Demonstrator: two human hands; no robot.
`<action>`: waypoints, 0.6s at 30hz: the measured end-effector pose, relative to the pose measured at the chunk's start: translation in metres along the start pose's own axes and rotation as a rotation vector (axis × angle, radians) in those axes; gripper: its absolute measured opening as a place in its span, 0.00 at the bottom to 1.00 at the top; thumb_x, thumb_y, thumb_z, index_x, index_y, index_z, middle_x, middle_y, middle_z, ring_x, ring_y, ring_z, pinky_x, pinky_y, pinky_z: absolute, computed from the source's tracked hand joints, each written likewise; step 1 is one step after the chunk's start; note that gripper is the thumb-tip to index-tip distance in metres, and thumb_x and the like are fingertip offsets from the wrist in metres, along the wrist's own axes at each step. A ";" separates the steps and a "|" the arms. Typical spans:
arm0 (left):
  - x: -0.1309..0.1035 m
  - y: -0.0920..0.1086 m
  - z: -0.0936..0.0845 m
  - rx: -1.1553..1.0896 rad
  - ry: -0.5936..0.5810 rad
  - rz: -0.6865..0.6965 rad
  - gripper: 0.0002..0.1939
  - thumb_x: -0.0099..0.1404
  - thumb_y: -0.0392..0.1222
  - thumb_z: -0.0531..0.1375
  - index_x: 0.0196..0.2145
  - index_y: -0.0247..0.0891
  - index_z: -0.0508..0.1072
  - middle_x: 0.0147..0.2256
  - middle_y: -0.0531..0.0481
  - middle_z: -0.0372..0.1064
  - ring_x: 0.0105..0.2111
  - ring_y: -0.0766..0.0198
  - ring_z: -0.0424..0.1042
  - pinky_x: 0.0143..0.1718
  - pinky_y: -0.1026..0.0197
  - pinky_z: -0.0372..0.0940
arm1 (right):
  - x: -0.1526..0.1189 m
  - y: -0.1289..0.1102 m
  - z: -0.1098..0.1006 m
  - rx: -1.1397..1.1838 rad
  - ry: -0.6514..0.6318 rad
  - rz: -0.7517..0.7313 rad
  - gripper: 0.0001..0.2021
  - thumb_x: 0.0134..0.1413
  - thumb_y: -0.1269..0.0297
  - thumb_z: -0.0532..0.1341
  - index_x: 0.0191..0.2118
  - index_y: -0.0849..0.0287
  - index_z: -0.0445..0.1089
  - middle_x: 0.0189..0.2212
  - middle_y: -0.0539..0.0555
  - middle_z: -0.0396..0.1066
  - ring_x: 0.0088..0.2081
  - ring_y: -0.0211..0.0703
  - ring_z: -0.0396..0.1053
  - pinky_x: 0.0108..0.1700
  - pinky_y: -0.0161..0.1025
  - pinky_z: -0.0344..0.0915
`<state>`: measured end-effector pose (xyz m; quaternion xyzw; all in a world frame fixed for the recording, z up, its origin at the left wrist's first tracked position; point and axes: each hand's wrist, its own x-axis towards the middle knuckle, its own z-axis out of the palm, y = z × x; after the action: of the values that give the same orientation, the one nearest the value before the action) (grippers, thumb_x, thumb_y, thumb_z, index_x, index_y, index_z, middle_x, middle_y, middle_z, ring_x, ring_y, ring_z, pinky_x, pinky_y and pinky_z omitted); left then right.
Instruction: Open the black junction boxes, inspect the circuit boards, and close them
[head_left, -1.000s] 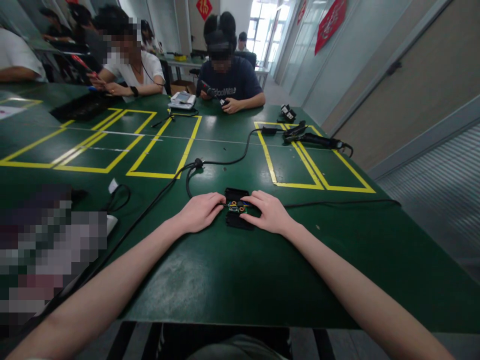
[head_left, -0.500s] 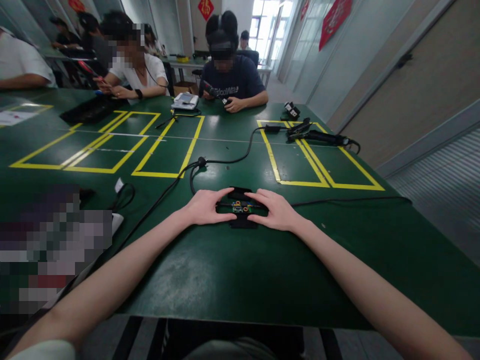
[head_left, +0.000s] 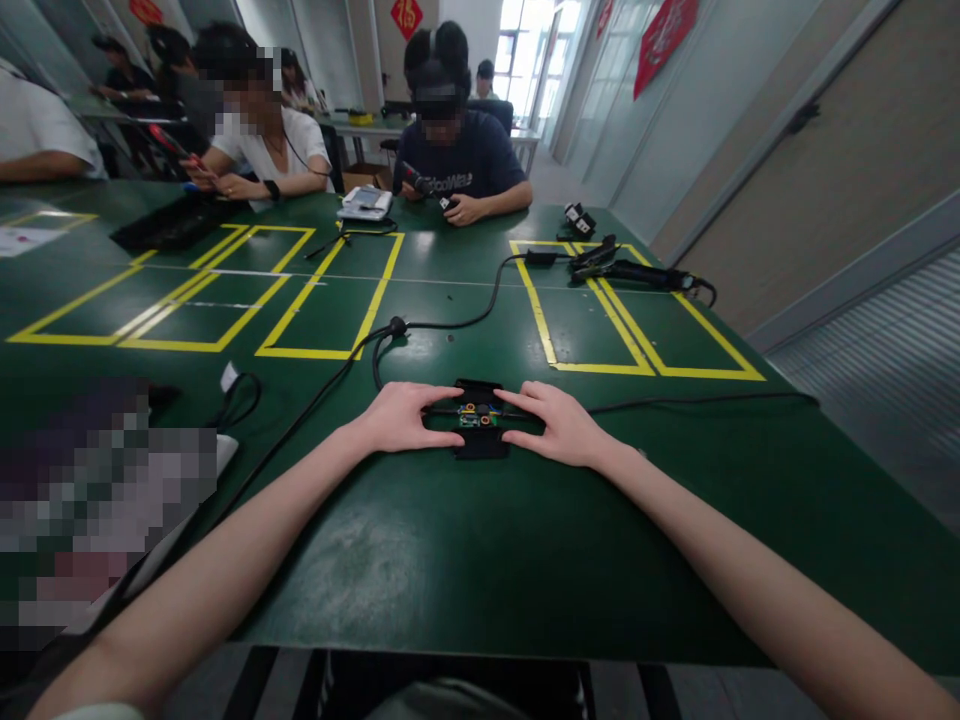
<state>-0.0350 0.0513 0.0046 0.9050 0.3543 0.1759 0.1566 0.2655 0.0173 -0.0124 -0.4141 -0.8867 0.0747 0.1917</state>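
Just in front of me on the green table lies a small circuit board [head_left: 478, 416] with copper-coloured coils, wired to a black cord at both ends. Beyond it is one black case half [head_left: 480, 388], and nearer me the other black case half [head_left: 481, 446]. My left hand [head_left: 394, 416] curves round the left side, forefinger at the far half and thumb at the near one. From the right, my right hand [head_left: 564, 424] does likewise, fingertips at the edges of both halves. Between thumb and forefinger each hand spans the case; the palms are off the board.
A black cord [head_left: 450, 325] with a plug [head_left: 397, 326] runs across the table to an inline box [head_left: 541, 258] and a black hair-iron-like tool [head_left: 637, 272]. Yellow tape [head_left: 607, 370] marks rectangles. Left are a pixelated item [head_left: 112, 510] and a black tray [head_left: 169, 222]. Co-workers [head_left: 465, 150] sit opposite.
My right fingertips have drawn slightly outward along the case halves. The left hand stays about where it was at the case. The whole view has shifted a little.
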 end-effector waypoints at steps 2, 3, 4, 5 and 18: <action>-0.001 -0.002 0.001 -0.010 0.006 0.010 0.37 0.61 0.66 0.66 0.61 0.43 0.74 0.45 0.46 0.82 0.40 0.53 0.82 0.44 0.57 0.72 | -0.002 -0.001 0.000 -0.029 -0.004 0.007 0.32 0.65 0.42 0.59 0.66 0.57 0.67 0.40 0.59 0.69 0.40 0.52 0.69 0.42 0.48 0.69; -0.001 -0.002 0.001 -0.012 0.010 0.015 0.36 0.61 0.66 0.66 0.61 0.43 0.74 0.45 0.46 0.82 0.39 0.53 0.81 0.43 0.57 0.72 | -0.002 -0.002 0.000 -0.044 -0.010 0.011 0.32 0.65 0.42 0.59 0.67 0.58 0.66 0.40 0.59 0.69 0.40 0.52 0.69 0.42 0.48 0.68; -0.001 -0.002 0.001 -0.011 0.011 0.017 0.36 0.61 0.67 0.66 0.61 0.44 0.74 0.44 0.47 0.82 0.39 0.54 0.81 0.42 0.58 0.72 | -0.002 -0.003 0.000 -0.057 -0.018 0.013 0.33 0.66 0.42 0.59 0.67 0.58 0.66 0.41 0.59 0.69 0.40 0.52 0.68 0.43 0.48 0.68; -0.001 -0.002 0.001 -0.008 0.011 0.014 0.37 0.61 0.67 0.65 0.61 0.44 0.73 0.44 0.47 0.82 0.38 0.54 0.81 0.41 0.58 0.71 | -0.002 -0.004 0.000 -0.067 -0.024 0.014 0.33 0.66 0.42 0.58 0.68 0.58 0.65 0.41 0.59 0.69 0.40 0.52 0.68 0.43 0.48 0.68; -0.011 -0.004 0.000 -0.153 0.046 -0.080 0.12 0.67 0.46 0.59 0.44 0.38 0.76 0.32 0.51 0.74 0.30 0.63 0.73 0.32 0.64 0.65 | -0.014 0.007 -0.016 0.070 0.037 0.024 0.08 0.67 0.60 0.58 0.35 0.56 0.67 0.32 0.55 0.70 0.35 0.47 0.67 0.37 0.42 0.64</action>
<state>-0.0452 0.0466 0.0004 0.8712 0.3791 0.2170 0.2242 0.2849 0.0107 -0.0042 -0.4191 -0.8748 0.1001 0.2216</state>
